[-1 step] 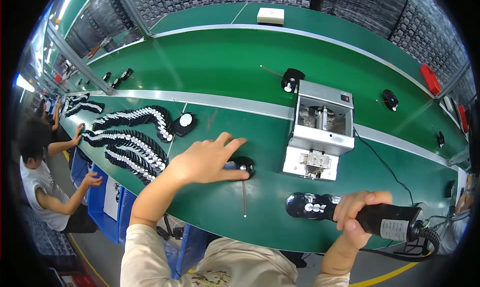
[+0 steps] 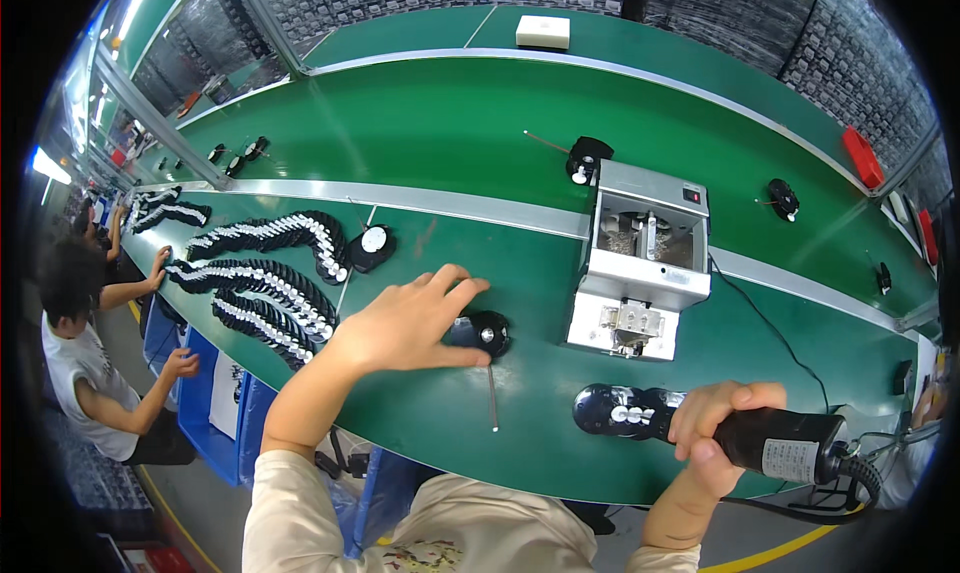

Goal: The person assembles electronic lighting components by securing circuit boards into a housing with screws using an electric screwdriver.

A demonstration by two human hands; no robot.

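Note:
My left hand (image 2: 405,323), fingers spread, hovers over a small black part (image 2: 490,335) with a shiny round centre and a thin wire trailing toward me. The thumb is at the part's near edge; whether it touches, I cannot tell. In my right hand (image 2: 722,428) is a black corded electric screwdriver (image 2: 775,441), lying nearly level, its cable end to the right. Its tip is hidden by the fingers. Just left of that hand, a short row of overlapping black parts (image 2: 620,413) with white discs lies on the green table (image 2: 540,453).
A grey metal machine (image 2: 650,233) stands beyond my right hand. Long rows of overlapping black parts (image 2: 265,283) cover the left side, beside a single part with a white disc (image 2: 373,241). A co-worker (image 2: 95,373) sits at far left near a blue bin (image 2: 255,423).
My left thumb has drawn back very slightly along the near edge of the black part. My right hand keeps its place with the screwdriver.

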